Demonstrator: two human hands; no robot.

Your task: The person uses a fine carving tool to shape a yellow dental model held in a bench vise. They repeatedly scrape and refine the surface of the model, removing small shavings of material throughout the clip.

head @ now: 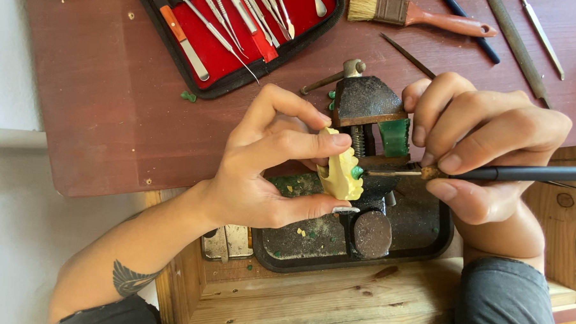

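My left hand (269, 161) pinches a pale yellow carved wax piece (340, 172) between thumb and fingers, holding it beside a small dark bench vise (366, 102). My right hand (486, 146) grips a thin black pen-like heated tool (524, 174) whose metal tip points left. The tip carries a small green wax bead (357, 173) that touches the yellow piece. A green wax block (394, 136) sits clamped in the vise jaws.
A black tray (298, 242) with wax crumbs lies under the vise. At the back lie an open red-lined case of metal carving tools (241, 26), a wooden brush (408, 13) and several files (515, 45). The brown bench edge (95, 187) runs left.
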